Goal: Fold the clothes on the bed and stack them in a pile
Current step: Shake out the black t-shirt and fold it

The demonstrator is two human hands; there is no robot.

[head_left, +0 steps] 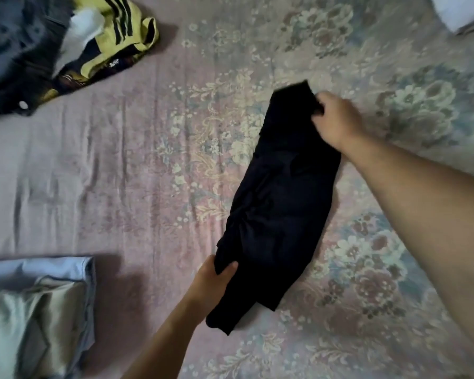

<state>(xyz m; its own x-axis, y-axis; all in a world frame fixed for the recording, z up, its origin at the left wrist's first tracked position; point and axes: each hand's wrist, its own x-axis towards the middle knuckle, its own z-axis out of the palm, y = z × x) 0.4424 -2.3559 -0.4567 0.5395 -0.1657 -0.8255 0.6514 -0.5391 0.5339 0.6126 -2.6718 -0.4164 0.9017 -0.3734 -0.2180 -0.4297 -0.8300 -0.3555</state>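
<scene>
A black garment lies folded into a long narrow shape across the middle of the floral bed sheet. My left hand grips its near lower-left edge, thumb on top of the cloth. My right hand pinches the far top corner of the same garment. At the lower left sits a pile of folded clothes, light blue under pale grey-green.
Unfolded clothes lie heaped at the top left: a dark grey piece and a yellow jersey with black stripes, with something white between them. A white object shows at the top right corner.
</scene>
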